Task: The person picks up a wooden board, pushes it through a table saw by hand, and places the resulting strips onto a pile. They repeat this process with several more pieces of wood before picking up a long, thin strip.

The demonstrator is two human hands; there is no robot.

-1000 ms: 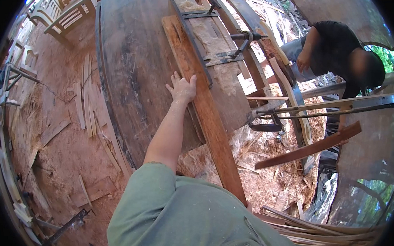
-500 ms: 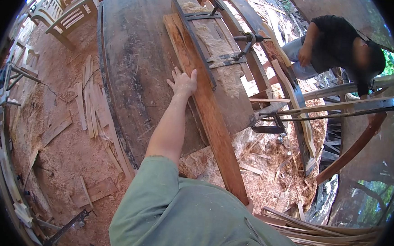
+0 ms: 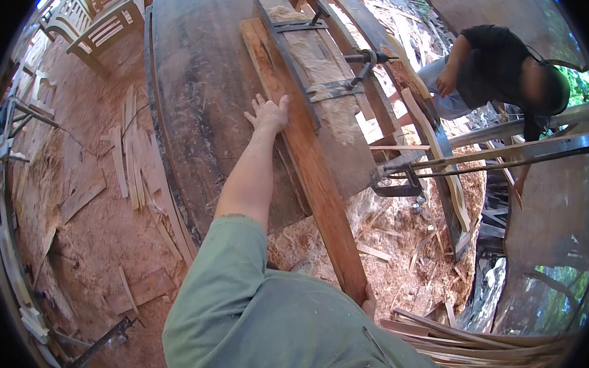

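A long reddish-brown wooden plank (image 3: 321,192) lies slantwise over the worktable (image 3: 199,90), its near end out past the table's edge. Along its right side runs a dark straight guide bar (image 3: 288,65), apparently touching it. My left hand (image 3: 268,113) rests on the plank's left edge, fingers spread and thumb pointing up over the wood. At the near end, close to my body, my right hand (image 3: 369,302) grips the plank; most of that hand is hidden behind the wood and my shirt.
Clamps (image 3: 366,59) and a sawdust-covered board (image 3: 339,112) stand right of the guide bar. A co-worker (image 3: 497,68) bends over another bench at the right. Wooden chairs (image 3: 82,22) are at the far left. Offcuts (image 3: 131,154) and stacked strips (image 3: 479,357) lie around.
The plank and my left hand have shifted slightly up and left in view. More of my right hand shows. The co-worker's curved wooden piece has swung mostly out of sight.
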